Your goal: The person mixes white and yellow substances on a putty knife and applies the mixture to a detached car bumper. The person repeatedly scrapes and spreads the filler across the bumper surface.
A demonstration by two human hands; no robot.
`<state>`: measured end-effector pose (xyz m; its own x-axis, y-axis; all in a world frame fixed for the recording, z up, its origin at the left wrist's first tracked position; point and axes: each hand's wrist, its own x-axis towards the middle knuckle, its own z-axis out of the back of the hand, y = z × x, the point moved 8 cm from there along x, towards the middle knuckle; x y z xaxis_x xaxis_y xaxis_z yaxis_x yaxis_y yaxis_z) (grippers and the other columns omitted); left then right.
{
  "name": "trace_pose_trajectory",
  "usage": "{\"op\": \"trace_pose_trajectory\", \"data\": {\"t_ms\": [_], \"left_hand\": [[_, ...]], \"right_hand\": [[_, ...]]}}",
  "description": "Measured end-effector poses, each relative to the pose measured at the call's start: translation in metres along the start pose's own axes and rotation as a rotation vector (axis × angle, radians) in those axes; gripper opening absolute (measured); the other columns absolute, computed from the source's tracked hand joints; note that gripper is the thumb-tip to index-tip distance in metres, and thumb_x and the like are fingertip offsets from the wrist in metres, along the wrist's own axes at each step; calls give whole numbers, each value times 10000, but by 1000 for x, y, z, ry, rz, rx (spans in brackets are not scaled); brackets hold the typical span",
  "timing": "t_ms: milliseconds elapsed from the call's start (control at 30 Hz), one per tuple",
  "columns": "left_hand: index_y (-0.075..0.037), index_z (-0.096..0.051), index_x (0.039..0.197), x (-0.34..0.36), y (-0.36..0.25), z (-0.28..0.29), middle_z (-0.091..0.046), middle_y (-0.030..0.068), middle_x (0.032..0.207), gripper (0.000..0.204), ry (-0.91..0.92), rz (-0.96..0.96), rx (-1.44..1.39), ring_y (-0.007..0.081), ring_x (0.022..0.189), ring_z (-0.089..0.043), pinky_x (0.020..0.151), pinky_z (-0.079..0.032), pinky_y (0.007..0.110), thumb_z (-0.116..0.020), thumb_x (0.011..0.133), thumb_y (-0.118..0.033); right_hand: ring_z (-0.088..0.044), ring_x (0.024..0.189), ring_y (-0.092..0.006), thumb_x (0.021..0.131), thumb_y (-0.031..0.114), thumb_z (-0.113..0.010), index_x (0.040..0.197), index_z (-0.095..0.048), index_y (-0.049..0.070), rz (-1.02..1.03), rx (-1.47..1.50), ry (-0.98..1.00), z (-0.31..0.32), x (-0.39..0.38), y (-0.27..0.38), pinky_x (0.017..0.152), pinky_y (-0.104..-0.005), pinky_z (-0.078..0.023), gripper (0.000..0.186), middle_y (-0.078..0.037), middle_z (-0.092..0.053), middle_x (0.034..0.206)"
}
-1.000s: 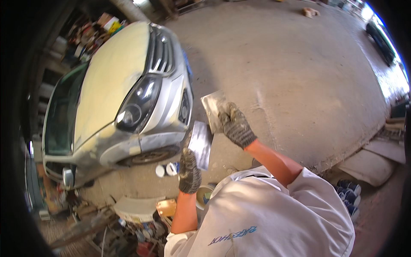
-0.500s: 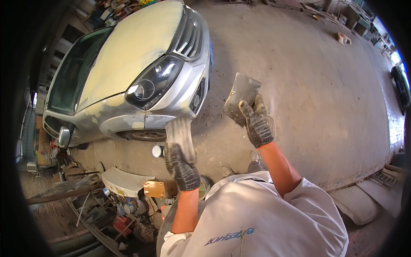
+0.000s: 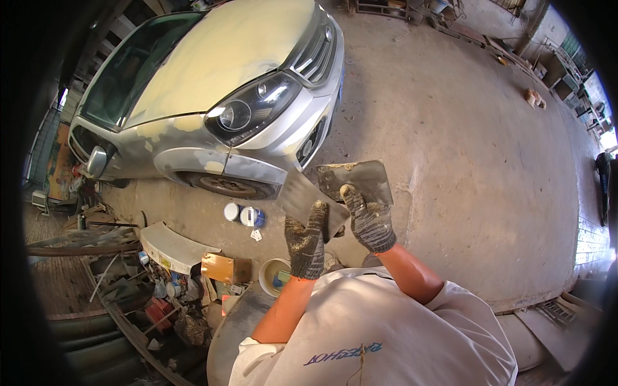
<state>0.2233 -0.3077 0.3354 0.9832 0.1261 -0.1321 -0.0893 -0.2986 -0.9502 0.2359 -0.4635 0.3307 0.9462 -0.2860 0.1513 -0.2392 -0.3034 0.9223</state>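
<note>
I'm tagging this remote feed as an auto body workshop: car (image 3: 212, 96) between 10 and 11 o'clock, bonnet (image 3: 225, 58) coated pale yellow, wing (image 3: 183, 138) patchy. Concrete floor (image 3: 476, 193) at 3, tins (image 3: 232, 211) past 8, junk heap (image 3: 193, 328) near 8, loose panels (image 3: 524, 341) at 4.

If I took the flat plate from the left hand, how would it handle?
The plate looks thin, so it's probably fairly light. It doesn't sag beyond the left hand gripping it, suggesting stiffness. Being flat, it seems unlikely to roll.
</note>
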Motion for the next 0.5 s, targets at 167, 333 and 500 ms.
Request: {"op": "trace_pose_trajectory", "data": {"t_ms": [167,333,500], "left_hand": [[-34,-574,1100,0,-18,7,-612,-3,936,193,-43,-109,278,56,787,-565,660,-466,204,-614,921,-95],[3,-584,1074,-2,-24,7,-641,42,944,179,-25,-27,198,90,806,-589,704,-492,247,-609,921,-88],[-4,-572,1111,0,-31,9,-641,41,970,211,33,-90,360,99,842,-596,731,-493,250,-613,918,-77]], "right_hand": [[-648,905,-154,886,3,-607,1093,-618,17,101,-118,154,-16,-4,8,793,-294,-494,208,-105,-693,991],[-647,916,-294,879,46,-611,1120,-619,18,211,-394,444,-29,-2,22,799,-353,-499,242,-166,-674,1031],[-611,903,-107,928,74,-582,1203,-561,49,-146,-359,797,-30,-2,2,791,-250,-505,277,-30,-648,1080]]}}
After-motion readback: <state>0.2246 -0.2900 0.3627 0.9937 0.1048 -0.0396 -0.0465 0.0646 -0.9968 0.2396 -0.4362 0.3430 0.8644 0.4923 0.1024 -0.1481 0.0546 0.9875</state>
